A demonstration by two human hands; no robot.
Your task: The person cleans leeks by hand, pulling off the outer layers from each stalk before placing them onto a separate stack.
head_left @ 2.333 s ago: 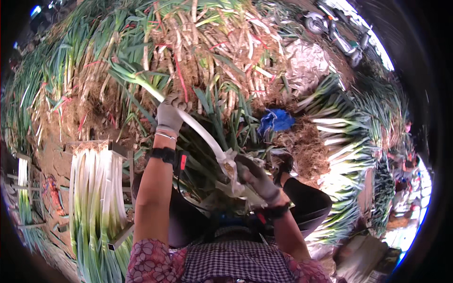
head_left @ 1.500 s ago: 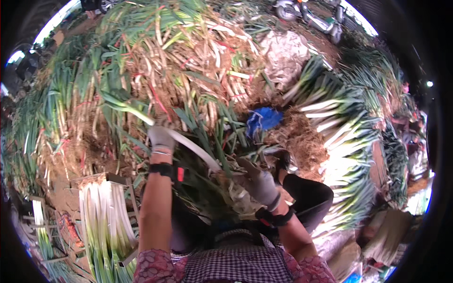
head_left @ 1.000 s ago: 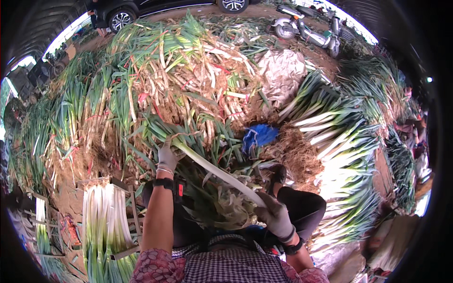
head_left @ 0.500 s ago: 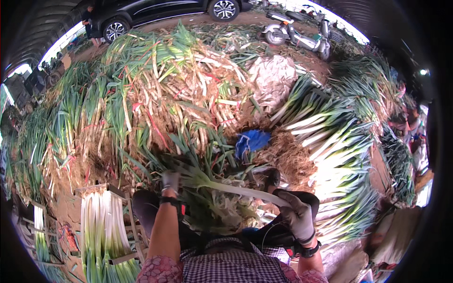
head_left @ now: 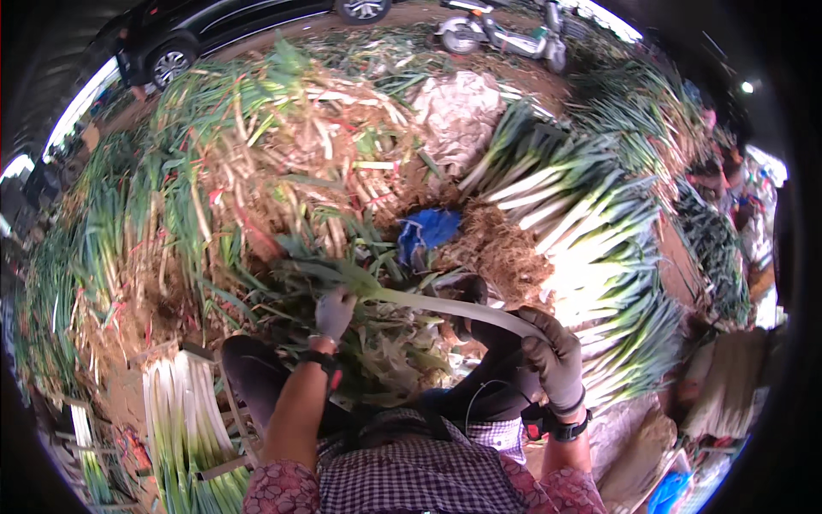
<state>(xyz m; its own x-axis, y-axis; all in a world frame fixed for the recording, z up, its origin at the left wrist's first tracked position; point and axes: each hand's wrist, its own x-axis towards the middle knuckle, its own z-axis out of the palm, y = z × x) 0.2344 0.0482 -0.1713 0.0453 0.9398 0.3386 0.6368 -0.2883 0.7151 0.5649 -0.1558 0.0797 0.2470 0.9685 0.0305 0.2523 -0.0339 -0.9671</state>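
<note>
A long leek (head_left: 441, 305) stretches between my gloved hands above my lap, its white shaft toward the right and its green leaves toward the left. My right hand (head_left: 555, 355) is closed around the white end. At the fork of the leaves, my left hand (head_left: 335, 313) has its fingers pinched together on the green end; the fingertips are partly hidden. Peeled leaf scraps (head_left: 390, 343) lie heaped between my knees. On the right, cleaned leeks (head_left: 582, 231) are laid in a long curved row. Untrimmed leeks with dry roots (head_left: 282, 180) are piled in front and left.
A blue cloth or bag (head_left: 428, 233) lies beside loose brown roots (head_left: 505, 261). White leeks (head_left: 184, 411) fill a metal frame at my left. Beyond the pile are a pale sack (head_left: 458, 116), a scooter (head_left: 505, 34) and a dark car (head_left: 223, 30).
My left hand has moved right and slightly down, onto the leek's leaf fork. The right hand still grips the white end, a little higher. The whole view has shifted slightly.
</note>
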